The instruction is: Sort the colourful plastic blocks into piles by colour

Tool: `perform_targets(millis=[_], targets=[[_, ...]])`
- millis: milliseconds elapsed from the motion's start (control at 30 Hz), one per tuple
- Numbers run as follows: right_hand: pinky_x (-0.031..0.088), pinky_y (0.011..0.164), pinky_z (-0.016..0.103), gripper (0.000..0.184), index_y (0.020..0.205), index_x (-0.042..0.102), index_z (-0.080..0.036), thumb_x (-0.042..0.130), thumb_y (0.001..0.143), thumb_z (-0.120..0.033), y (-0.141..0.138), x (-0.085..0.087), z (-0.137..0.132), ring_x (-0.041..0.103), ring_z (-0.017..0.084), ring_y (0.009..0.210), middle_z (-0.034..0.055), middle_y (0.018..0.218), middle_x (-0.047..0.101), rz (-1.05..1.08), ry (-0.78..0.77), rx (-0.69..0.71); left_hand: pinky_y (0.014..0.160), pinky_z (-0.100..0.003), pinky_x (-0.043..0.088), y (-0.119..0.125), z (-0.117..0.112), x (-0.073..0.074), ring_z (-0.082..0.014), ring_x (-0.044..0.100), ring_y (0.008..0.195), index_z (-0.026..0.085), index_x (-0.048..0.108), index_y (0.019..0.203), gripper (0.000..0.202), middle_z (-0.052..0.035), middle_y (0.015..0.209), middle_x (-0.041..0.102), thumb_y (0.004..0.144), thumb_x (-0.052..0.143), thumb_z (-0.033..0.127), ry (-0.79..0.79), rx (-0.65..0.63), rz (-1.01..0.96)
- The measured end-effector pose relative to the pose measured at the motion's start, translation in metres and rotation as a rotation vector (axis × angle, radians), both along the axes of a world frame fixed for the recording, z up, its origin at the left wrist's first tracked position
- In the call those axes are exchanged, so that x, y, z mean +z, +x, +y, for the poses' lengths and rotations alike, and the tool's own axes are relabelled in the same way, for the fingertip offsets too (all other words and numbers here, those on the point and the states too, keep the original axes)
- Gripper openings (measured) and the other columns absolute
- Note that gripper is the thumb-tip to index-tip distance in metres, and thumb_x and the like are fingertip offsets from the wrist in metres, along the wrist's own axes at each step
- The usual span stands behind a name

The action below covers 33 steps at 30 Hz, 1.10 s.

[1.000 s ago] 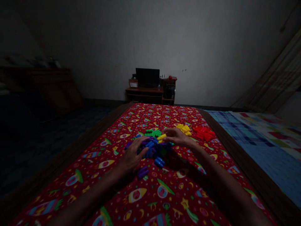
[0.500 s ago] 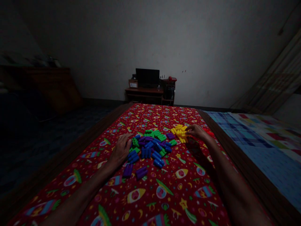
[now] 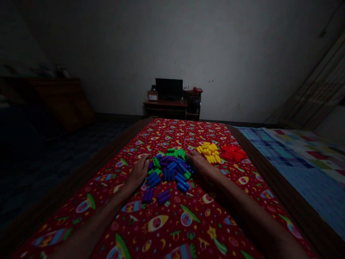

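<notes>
Chunky purple-and-blue plastic blocks [image 3: 171, 175] are lying heaped centrally, left hand [image 3: 138, 172] resting open beside them, right hand [image 3: 201, 164] lying empty on their right edge, yellow blocks [image 3: 208, 153] and red blocks [image 3: 232, 153] sitting sorted farther right.

And there's the left hand [image 3: 138, 172] lying open on the red cloth [image 3: 113, 212], right beside the blue and purple blocks [image 3: 169, 175]! The right hand [image 3: 201, 167] presses in at their other edge, with yellow blocks [image 3: 208, 153] and red blocks [image 3: 232, 153] heaped just beyond!
</notes>
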State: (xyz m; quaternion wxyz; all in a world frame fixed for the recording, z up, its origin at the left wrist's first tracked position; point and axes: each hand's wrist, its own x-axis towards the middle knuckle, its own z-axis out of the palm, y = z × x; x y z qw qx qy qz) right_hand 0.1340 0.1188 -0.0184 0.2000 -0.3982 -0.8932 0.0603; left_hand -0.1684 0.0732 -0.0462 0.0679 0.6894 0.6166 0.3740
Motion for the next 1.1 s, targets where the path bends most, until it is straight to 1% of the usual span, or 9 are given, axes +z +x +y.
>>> perform_targets(millis=[100, 267, 400, 567, 633, 767, 833, 967, 1100], targets=[[0.044, 0.092, 0.037, 0.036, 0.121, 0.060, -0.013, 0.043, 0.089, -0.013, -0.010, -0.008, -0.006, 0.057, 0.023, 0.104, 0.0148, 0.111, 0.064, 0.099, -0.031, 0.029, 0.108, -0.043, 0.041, 0.003, -0.003, 0.003, -0.0249, 0.053, 0.124, 0.016, 0.051, 0.131, 0.060, -0.0112, 0.133, 0.059, 0.094, 0.020, 0.050, -0.046, -0.040, 0.015], [0.045, 0.093, 0.035, 0.040, 0.129, 0.053, -0.018, 0.037, 0.093, -0.017, -0.012, 0.000, -0.010, 0.057, 0.020, 0.107, 0.0115, 0.117, 0.063, 0.277, -0.048, 0.015, 0.113, -0.041, 0.035, 0.009, -0.006, 0.009, -0.0230, 0.046, 0.133, 0.015, 0.043, 0.140, 0.061, -0.0092, 0.144, 0.050, 0.096, 0.017, 0.048, -0.096, -0.201, 0.042], [0.042, 0.096, 0.040, 0.031, 0.116, 0.060, -0.015, 0.038, 0.096, -0.022, -0.010, 0.003, -0.009, 0.055, 0.023, 0.104, 0.0146, 0.109, 0.063, 0.180, 0.023, -0.094, 0.113, -0.040, 0.035, 0.012, -0.009, 0.012, -0.0232, 0.046, 0.133, 0.016, 0.040, 0.144, 0.061, -0.0079, 0.146, 0.048, 0.096, 0.021, 0.049, -0.130, -0.300, 0.067], [0.043, 0.094, 0.037, 0.034, 0.118, 0.061, -0.015, 0.038, 0.097, -0.027, -0.020, 0.002, -0.017, 0.058, 0.023, 0.106, 0.0141, 0.112, 0.066, 0.151, -0.086, -0.020, 0.111, -0.041, 0.038, 0.016, -0.014, 0.017, -0.0248, 0.049, 0.131, 0.017, 0.045, 0.141, 0.060, -0.0086, 0.143, 0.051, 0.096, 0.024, 0.050, -0.142, -0.377, 0.066], [0.046, 0.090, 0.033, 0.035, 0.119, 0.062, -0.015, 0.040, 0.097, -0.028, -0.024, 0.004, -0.020, 0.062, 0.021, 0.102, 0.0124, 0.112, 0.068, 0.200, -0.112, -0.001, 0.112, -0.042, 0.037, 0.016, -0.015, 0.017, -0.0245, 0.049, 0.131, 0.016, 0.046, 0.140, 0.060, -0.0094, 0.143, 0.051, 0.096, 0.023, 0.050, -0.147, -0.384, 0.040], [0.049, 0.079, 0.028, 0.032, 0.112, 0.067, -0.020, 0.041, 0.095, -0.026, -0.023, 0.011, -0.011, 0.066, 0.018, 0.085, 0.0066, 0.099, 0.073, 0.319, -0.067, -0.135, 0.112, -0.042, 0.036, 0.015, -0.010, 0.016, -0.0232, 0.049, 0.130, 0.014, 0.049, 0.136, 0.060, -0.0117, 0.139, 0.054, 0.096, 0.020, 0.048, -0.096, -0.325, -0.012], [0.049, 0.083, 0.029, 0.033, 0.113, 0.067, -0.020, 0.040, 0.096, -0.026, -0.022, 0.015, 0.002, 0.066, 0.018, 0.092, 0.0074, 0.105, 0.072, 0.341, -0.016, -0.176, 0.112, -0.043, 0.037, 0.014, -0.008, 0.015, -0.0232, 0.051, 0.127, 0.011, 0.049, 0.134, 0.061, -0.0140, 0.136, 0.056, 0.096, 0.019, 0.047, -0.064, -0.279, -0.028], [0.044, 0.096, 0.036, 0.040, 0.128, 0.058, -0.016, 0.040, 0.098, -0.034, -0.032, 0.022, 0.030, 0.056, 0.024, 0.118, 0.0148, 0.127, 0.062, 0.161, -0.026, -0.148, 0.111, -0.045, 0.037, 0.011, -0.004, 0.012, -0.0241, 0.051, 0.127, 0.009, 0.048, 0.134, 0.063, -0.0164, 0.134, 0.057, 0.096, 0.017, 0.047, -0.049, -0.220, -0.034], [0.047, 0.091, 0.035, 0.042, 0.128, 0.059, -0.019, 0.035, 0.100, -0.040, -0.055, 0.028, 0.032, 0.062, 0.024, 0.109, 0.0130, 0.120, 0.067, -0.070, -0.195, 0.039, 0.115, -0.045, 0.031, 0.010, 0.000, 0.005, -0.0236, 0.043, 0.135, 0.011, 0.042, 0.140, 0.064, -0.0144, 0.144, 0.048, 0.096, 0.016, 0.050, -0.067, -0.246, -0.025]])
